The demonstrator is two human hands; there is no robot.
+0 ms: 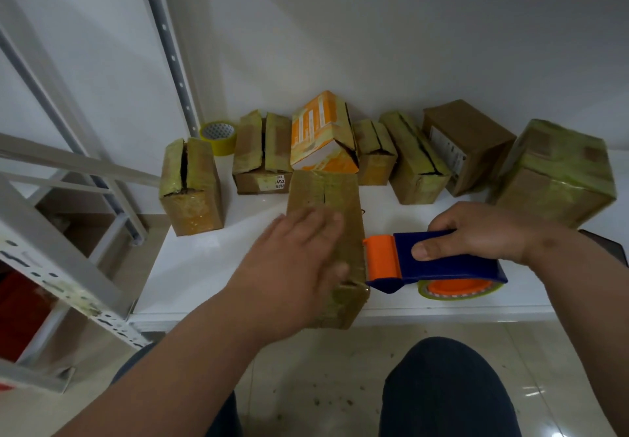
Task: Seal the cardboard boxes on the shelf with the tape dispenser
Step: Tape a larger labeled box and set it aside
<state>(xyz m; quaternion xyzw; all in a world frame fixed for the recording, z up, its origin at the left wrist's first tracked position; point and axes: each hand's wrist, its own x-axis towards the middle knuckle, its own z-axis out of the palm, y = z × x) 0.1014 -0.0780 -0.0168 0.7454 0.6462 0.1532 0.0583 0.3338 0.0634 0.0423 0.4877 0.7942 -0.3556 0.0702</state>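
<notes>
Behind flat left hand and dispenser-gripping right hand, boxes crowd shelf.

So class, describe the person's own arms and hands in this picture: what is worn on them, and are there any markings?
Both forearms are bare; no sleeve reaches into view. The left hand and the right hand wear no gloves, and no rings, watch or bracelet show. The left hand is motion-blurred, so its fine detail cannot be told. There are no visible markings.
</notes>
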